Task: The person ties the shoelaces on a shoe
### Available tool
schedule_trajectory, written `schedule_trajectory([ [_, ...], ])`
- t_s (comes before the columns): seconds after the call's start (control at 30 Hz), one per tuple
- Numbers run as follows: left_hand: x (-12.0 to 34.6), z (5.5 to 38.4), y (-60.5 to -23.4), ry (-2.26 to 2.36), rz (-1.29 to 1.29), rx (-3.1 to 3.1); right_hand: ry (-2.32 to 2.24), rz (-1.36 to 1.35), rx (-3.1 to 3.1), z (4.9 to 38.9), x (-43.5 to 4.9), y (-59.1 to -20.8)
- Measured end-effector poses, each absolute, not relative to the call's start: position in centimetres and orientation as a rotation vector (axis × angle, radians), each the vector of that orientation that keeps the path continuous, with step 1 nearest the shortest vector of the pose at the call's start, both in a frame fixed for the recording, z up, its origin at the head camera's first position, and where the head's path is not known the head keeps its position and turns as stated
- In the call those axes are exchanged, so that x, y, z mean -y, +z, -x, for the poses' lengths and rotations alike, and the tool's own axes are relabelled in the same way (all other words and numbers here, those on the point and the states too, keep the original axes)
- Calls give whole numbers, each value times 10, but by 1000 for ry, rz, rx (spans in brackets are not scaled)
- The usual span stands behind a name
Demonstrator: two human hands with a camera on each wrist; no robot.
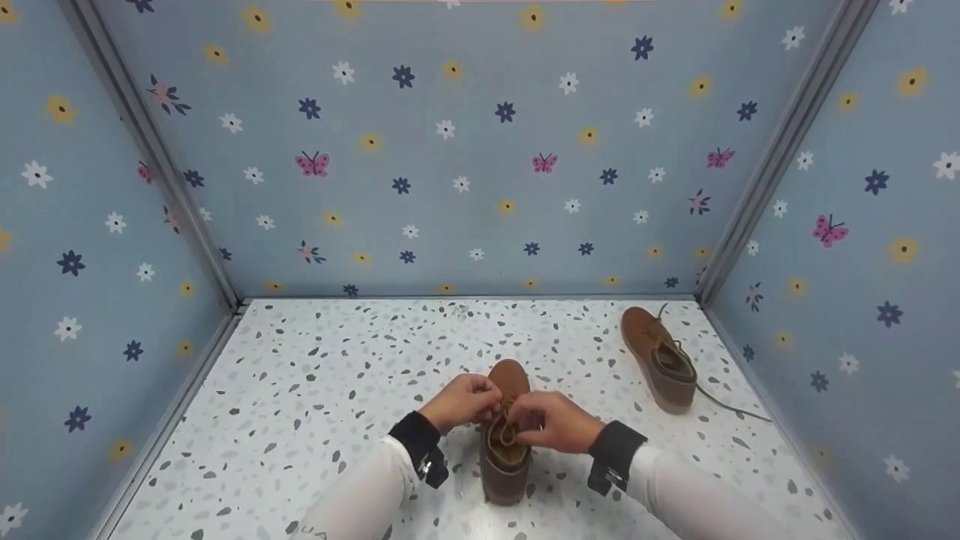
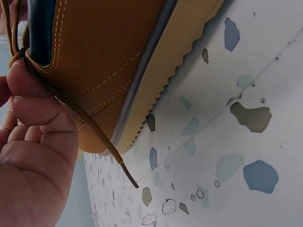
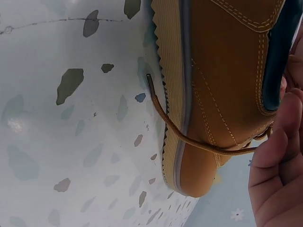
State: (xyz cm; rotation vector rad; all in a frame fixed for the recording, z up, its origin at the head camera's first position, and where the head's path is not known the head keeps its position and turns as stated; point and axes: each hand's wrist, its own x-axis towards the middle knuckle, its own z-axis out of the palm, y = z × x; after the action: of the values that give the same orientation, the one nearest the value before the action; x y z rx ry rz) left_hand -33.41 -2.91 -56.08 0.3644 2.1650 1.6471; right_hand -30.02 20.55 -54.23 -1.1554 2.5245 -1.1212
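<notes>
A brown lace-up shoe (image 1: 505, 482) stands upright on the speckled surface, its toe pointing away from me. My left hand (image 1: 461, 402) is at the shoe's left side, pinching the brown shoelace (image 2: 90, 122) beside the knot between thumb and finger. From the right, my right hand (image 1: 559, 424) pinches the lace over the shoe's opening, where a loop shows. One tipped lace end hangs down each side of the shoe, as the left wrist and right wrist views show. The fingers partly hide the knot.
A second brown shoe (image 1: 651, 349) stands at the back right, its loose lace (image 1: 731, 407) trailing toward the right wall. Flower-patterned panels (image 1: 480, 150) with grey metal edges enclose the white speckled surface (image 1: 337, 360) at the back and both sides.
</notes>
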Motion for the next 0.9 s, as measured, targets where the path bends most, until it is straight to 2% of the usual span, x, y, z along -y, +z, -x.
schedule_trajectory([
  [0.67, 27, 333, -562, 1692, -356, -2141, -1073, 1304, -2521, 295, -202, -544],
  [0.9, 27, 333, -563, 1683, -369, -2145, -1134, 1174, -2533, 296, -204, -544],
])
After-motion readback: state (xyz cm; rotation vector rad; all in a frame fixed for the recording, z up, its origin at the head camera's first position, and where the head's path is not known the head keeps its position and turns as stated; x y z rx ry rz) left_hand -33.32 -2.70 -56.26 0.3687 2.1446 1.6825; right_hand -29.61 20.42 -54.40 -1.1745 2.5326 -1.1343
